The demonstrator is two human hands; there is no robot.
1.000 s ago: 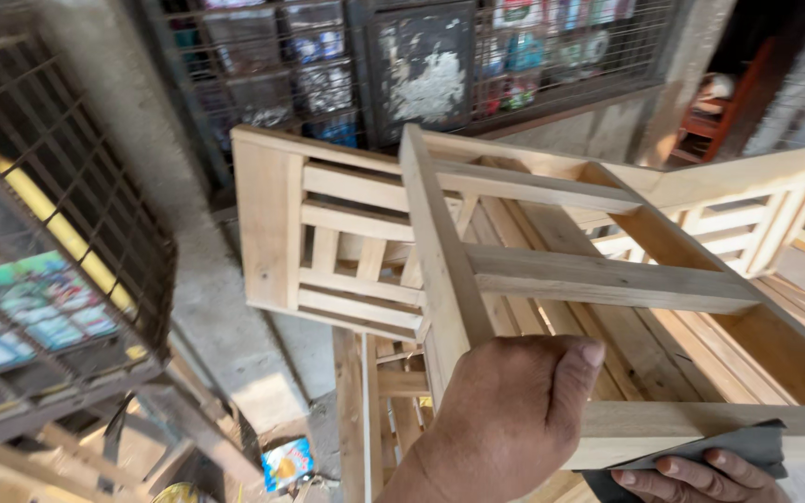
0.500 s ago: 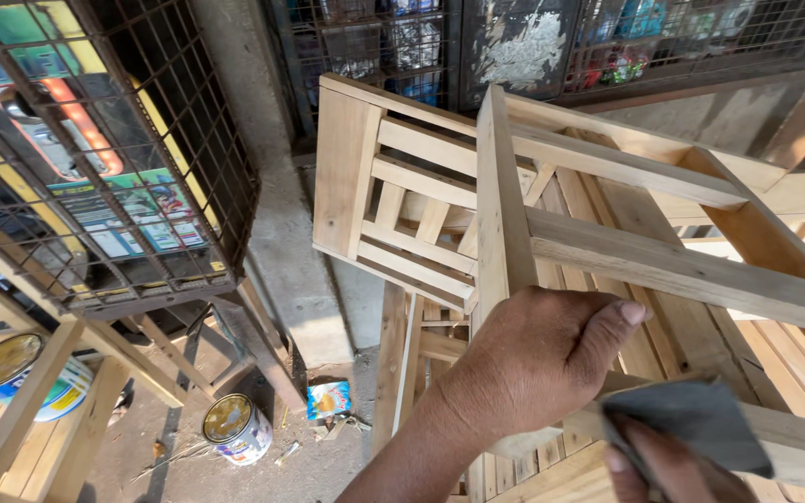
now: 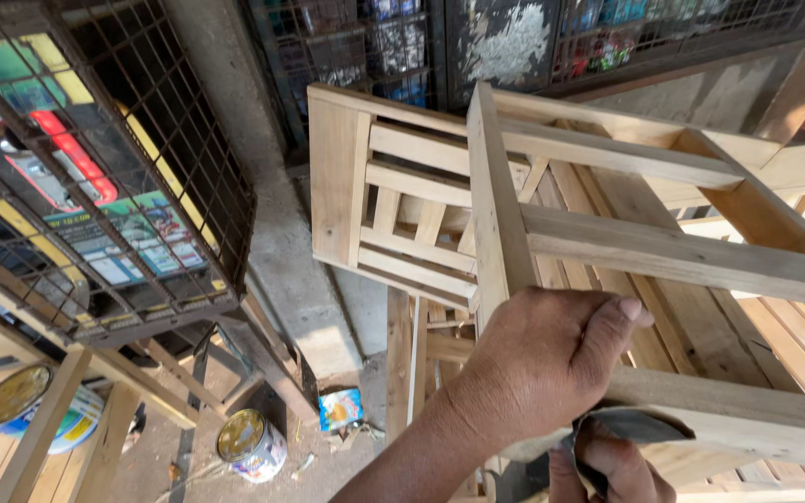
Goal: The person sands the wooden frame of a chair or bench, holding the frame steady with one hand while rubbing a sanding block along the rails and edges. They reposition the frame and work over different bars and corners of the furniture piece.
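Observation:
An unpainted wooden frame (image 3: 682, 256) of rails and slats, like a stool on its side, fills the right half of the view. My left hand (image 3: 542, 363) grips its near corner post, with the thumb lying over the near rail. Just below it, my right hand (image 3: 612, 470) presses a grey sheet of sandpaper (image 3: 640, 427) against the underside of that rail. Only the fingers of my right hand show at the bottom edge.
A wire cage (image 3: 95, 186) with coloured packaging inside stands at the left on wooden supports. Two paint cans (image 3: 252, 445) (image 3: 25, 410) and a small packet (image 3: 340, 408) lie on the floor below. A concrete pillar (image 3: 272, 214) rises behind; more wooden frames lie at the right.
My right hand with the sandpaper has slid left along the near rail, tucking under my left hand. The left hand keeps its grip on the corner. The view has swung left and down.

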